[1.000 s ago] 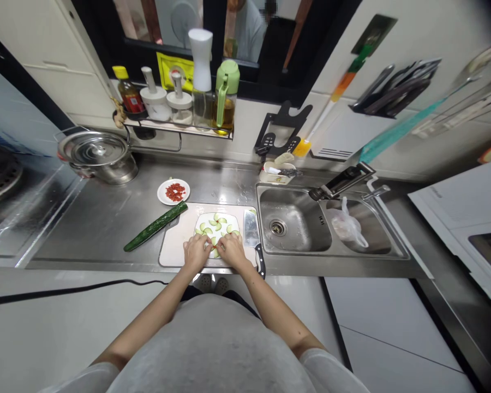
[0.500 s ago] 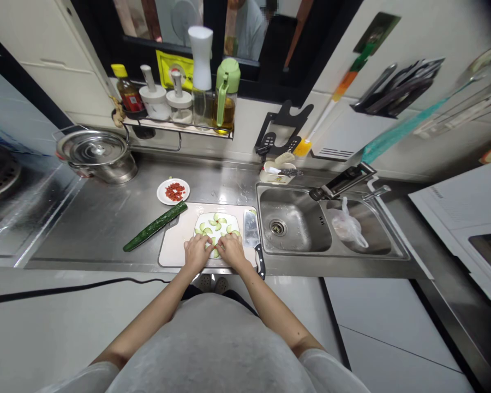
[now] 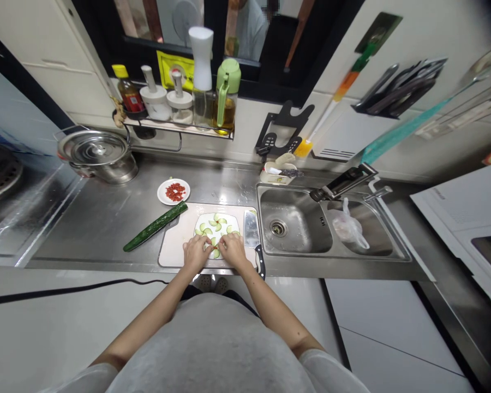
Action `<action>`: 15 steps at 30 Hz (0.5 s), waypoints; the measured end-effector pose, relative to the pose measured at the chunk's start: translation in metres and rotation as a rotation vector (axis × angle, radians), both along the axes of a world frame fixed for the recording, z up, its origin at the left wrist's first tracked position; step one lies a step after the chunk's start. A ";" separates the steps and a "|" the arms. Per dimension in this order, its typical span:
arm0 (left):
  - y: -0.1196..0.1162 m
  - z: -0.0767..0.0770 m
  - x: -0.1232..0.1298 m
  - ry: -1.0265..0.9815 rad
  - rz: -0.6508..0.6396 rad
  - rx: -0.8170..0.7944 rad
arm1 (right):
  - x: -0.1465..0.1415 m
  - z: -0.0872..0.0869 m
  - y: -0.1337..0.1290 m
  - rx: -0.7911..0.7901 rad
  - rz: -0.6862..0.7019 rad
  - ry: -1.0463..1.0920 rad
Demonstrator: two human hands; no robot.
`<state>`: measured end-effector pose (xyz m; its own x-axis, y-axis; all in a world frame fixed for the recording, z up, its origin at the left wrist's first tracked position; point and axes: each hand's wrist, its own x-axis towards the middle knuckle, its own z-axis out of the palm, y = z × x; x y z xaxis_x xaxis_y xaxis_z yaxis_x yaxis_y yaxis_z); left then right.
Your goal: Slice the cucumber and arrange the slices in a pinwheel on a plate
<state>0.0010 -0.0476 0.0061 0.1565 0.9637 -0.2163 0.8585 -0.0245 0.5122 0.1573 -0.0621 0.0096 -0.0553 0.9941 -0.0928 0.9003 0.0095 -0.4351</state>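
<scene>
Both my hands are over the near edge of a white plate [image 3: 225, 219], their fingertips almost meeting. On it, thin green-edged cucumber slices [image 3: 217, 221] lie in curved, petal-like groups, some with a small red bit at the centre. My left hand [image 3: 195, 253] has its fingers bent and pinched by the slices at the front. My right hand [image 3: 233, 250] is curled the same way just across from it. What the fingertips grip is too small and covered to make out. Beneath the plate is a pale cutting board [image 3: 174, 248].
A cleaver [image 3: 251, 229] lies on the board's right side, its black handle towards me. Left of the board rests a long cucumber piece [image 3: 155, 226], below a small plate [image 3: 161, 191] of red bits. The double sink [image 3: 297, 218] is to the right; a lidded pot [image 3: 117, 168] stands back left.
My fingertips have shifted very slightly over the front slices, showing a little more of the slice between them. The other things stay put.
</scene>
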 end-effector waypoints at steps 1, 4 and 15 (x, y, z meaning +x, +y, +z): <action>0.000 0.002 -0.002 -0.013 0.009 0.003 | 0.002 0.002 0.000 0.023 -0.024 0.033; 0.000 0.007 -0.011 -0.067 0.057 0.031 | 0.013 0.012 -0.001 0.129 -0.135 0.154; 0.013 0.017 -0.062 -0.178 0.314 0.192 | 0.086 0.056 -0.014 0.441 -0.442 0.300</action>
